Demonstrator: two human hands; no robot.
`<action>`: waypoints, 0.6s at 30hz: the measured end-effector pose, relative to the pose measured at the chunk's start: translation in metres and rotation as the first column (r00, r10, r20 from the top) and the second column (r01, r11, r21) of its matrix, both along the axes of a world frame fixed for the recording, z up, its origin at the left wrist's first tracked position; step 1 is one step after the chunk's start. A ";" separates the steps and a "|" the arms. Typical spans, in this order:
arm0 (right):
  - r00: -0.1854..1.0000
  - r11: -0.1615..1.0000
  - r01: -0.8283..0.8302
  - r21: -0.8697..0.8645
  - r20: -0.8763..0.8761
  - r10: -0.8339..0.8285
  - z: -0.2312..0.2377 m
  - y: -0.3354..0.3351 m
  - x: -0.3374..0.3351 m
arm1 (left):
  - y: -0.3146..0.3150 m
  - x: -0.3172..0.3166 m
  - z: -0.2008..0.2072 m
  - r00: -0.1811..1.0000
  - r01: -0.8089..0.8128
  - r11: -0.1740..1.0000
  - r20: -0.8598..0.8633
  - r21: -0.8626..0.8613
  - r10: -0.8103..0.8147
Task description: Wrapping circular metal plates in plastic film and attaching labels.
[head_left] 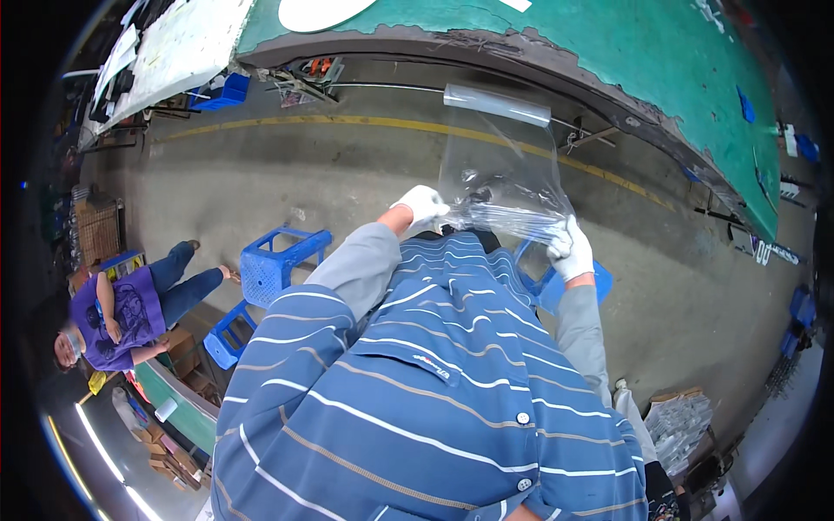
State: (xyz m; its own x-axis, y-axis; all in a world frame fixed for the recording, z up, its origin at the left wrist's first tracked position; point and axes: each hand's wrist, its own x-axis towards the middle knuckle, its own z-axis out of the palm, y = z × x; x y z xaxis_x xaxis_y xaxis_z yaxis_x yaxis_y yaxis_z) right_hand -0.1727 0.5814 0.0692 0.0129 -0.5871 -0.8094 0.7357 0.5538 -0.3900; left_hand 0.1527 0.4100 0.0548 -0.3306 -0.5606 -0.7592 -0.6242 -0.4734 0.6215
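Clear film spans from roll to two gloved hands; skewing or tearing looks the main risk.
From where I stand, left to right: blue stool near the left arm, could get knocked by a sidestep. Left hand closed in a pinch on the film's left corner; slick plastic could slip from the glove. Film edge bunched in creases between the hands; uneven pull could skew it or start a tear. Roll sits on a rod by the table's ragged near edge; film could snag there if lifted. Right hand closed on the right corner, nearer the body than the left, so tension may run lopsided. Second stool below, partly hidden: trip hazard.
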 end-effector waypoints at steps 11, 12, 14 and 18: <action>0.919 0.944 0.171 -0.281 0.391 -0.050 -0.022 -0.027 -0.066 | -0.045 0.017 0.028 0.929 -0.058 0.998 -0.367 -0.023 0.046; 0.916 0.945 0.187 -0.269 0.396 -0.069 -0.017 -0.023 -0.053 | -0.044 0.021 0.027 0.932 -0.043 0.999 -0.361 -0.012 0.036; 0.975 0.975 -0.206 -0.083 -0.101 0.197 -0.002 -0.013 -0.021 | -0.033 0.026 0.026 0.963 0.170 0.986 -0.213 -0.006 -0.167; 0.725 0.877 -0.432 0.210 -0.497 0.476 0.039 0.003 -0.006 | -0.049 0.009 0.029 0.854 0.517 0.856 0.073 0.004 -0.515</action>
State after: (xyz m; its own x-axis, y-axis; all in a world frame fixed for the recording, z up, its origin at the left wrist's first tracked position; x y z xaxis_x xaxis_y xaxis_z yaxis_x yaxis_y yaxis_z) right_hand -0.1787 0.5840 0.1081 -0.1706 -0.5598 -0.8109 0.0848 0.8115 -0.5781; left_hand 0.1614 0.3610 0.0841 -0.5232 -0.3353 -0.7835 -0.8175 -0.0625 0.5726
